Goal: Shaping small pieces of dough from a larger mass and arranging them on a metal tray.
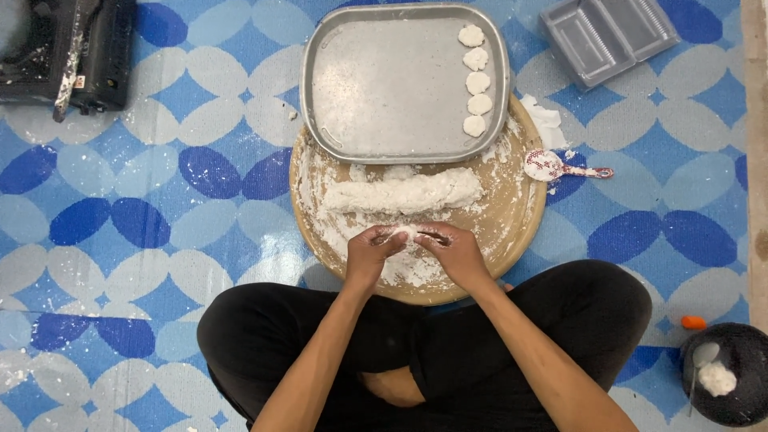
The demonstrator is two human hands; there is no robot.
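Pinching small white dough piece point(410, 233), soft, lumpy, between left hand point(370, 254), right hand point(456, 252).

The floor point(160, 200) is covered by a mat printed with overlapping ovals in dark blue, pale blue and grey-white — a repeating petal pattern that fills nearly the whole view. White powdery smears dull the print at the lower left and around the middle. Along the right edge runs a narrow strip of bare, beige floor edge point(756, 160). Light is even and soft — shadows are faint. No walls, windows or furniture show from this downward view.
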